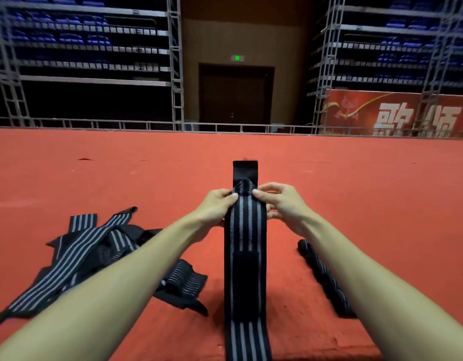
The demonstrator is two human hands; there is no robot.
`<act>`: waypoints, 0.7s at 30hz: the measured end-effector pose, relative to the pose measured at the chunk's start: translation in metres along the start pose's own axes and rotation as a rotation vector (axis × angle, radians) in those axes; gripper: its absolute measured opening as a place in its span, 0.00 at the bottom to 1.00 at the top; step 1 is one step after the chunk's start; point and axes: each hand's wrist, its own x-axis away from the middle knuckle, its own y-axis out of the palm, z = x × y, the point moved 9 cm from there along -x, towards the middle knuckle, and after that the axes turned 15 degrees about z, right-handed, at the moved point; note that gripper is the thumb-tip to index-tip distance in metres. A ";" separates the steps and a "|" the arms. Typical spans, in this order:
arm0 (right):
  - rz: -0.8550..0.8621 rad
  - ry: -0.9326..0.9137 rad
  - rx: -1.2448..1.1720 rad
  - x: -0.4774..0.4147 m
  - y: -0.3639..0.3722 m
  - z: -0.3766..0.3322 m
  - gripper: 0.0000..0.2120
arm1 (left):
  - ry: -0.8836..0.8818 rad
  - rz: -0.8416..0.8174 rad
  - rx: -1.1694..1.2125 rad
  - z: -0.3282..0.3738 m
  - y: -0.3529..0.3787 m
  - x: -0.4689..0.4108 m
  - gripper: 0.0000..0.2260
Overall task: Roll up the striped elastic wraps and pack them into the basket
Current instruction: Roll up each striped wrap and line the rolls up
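Several unrolled striped wraps are heaped on the floor at the left, seemingly queued. One wrap is laid straight for even rolling, pinched near its far end by the left hand and right hand; no basket is seen.

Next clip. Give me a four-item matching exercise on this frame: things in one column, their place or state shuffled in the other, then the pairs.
1 centre wrap
2 wrap pile
3 lone wrap
4 exit sign

a glows green, far off
b heaped loose, to the left
c pinched by left hand and right hand
d lies alone, to the right

Pairs: 1-c, 2-b, 3-d, 4-a
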 end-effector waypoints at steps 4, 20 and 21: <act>0.034 0.046 -0.040 -0.028 0.006 0.044 0.13 | -0.023 0.134 0.142 -0.046 0.005 -0.033 0.11; 0.152 0.182 -0.136 -0.084 0.022 0.234 0.09 | -0.074 0.307 0.230 -0.218 0.044 -0.094 0.09; 0.151 0.176 -0.164 -0.086 0.021 0.236 0.09 | -0.094 0.294 0.250 -0.221 0.045 -0.094 0.09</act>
